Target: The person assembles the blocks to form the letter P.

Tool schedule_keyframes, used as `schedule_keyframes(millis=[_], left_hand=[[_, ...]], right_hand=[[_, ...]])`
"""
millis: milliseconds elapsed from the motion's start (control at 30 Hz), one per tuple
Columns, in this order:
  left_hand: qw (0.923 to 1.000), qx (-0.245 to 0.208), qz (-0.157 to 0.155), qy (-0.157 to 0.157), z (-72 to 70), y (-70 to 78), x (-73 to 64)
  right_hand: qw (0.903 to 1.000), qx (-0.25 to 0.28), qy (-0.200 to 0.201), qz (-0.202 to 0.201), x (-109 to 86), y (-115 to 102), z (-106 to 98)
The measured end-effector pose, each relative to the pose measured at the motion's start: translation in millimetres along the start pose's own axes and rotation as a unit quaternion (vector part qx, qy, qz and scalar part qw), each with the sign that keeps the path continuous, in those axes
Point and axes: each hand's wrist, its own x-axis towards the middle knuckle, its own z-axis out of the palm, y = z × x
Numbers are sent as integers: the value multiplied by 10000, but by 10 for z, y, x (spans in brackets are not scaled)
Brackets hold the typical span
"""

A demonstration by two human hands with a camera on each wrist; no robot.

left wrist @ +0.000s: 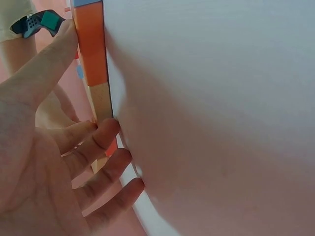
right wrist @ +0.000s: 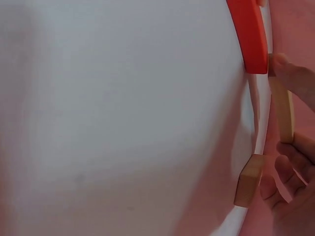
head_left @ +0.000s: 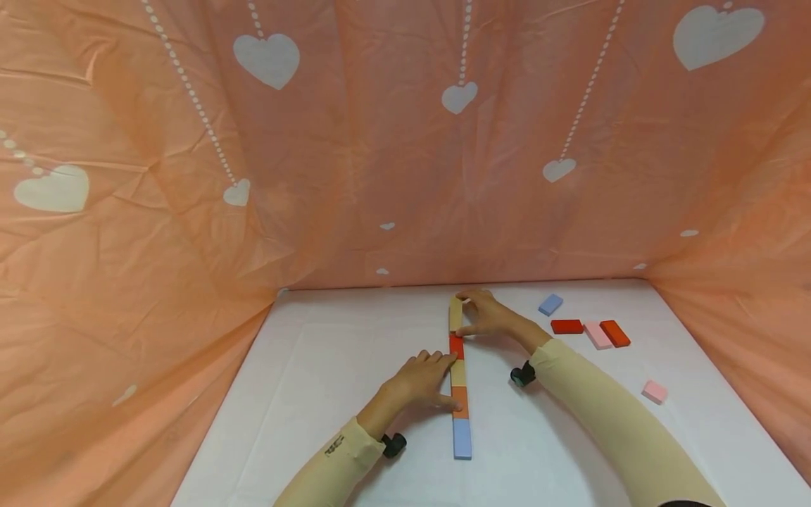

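Note:
Flat coloured blocks form a straight row down the white table: a blue block (head_left: 462,439) nearest, then an orange block (head_left: 460,402), a wooden block (head_left: 459,373) and a red block (head_left: 456,346). My right hand (head_left: 491,315) pinches another wooden block (right wrist: 283,108) by its ends, thumb at one and fingers at the other, at the row's far end. A further wooden block (right wrist: 250,182) shows below it in the right wrist view. My left hand (head_left: 418,382) lies along the row's left side, thumb at the orange block and loosely extended fingers by the red one.
Right of the row lie a light blue block (head_left: 550,304), a red block (head_left: 567,327), a pink block (head_left: 598,335) beside another red block (head_left: 615,333), and a small pink block (head_left: 655,391). An orange curtain (head_left: 405,176) with hearts borders the table's back and sides.

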Motion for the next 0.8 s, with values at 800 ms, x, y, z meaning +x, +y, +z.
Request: schedule_keyframes(millis=[800], left_hand=[[10000,49,10,34,4,-8,-17]], right_hand=[[9950,-153,-839,511,65,-30,-64]])
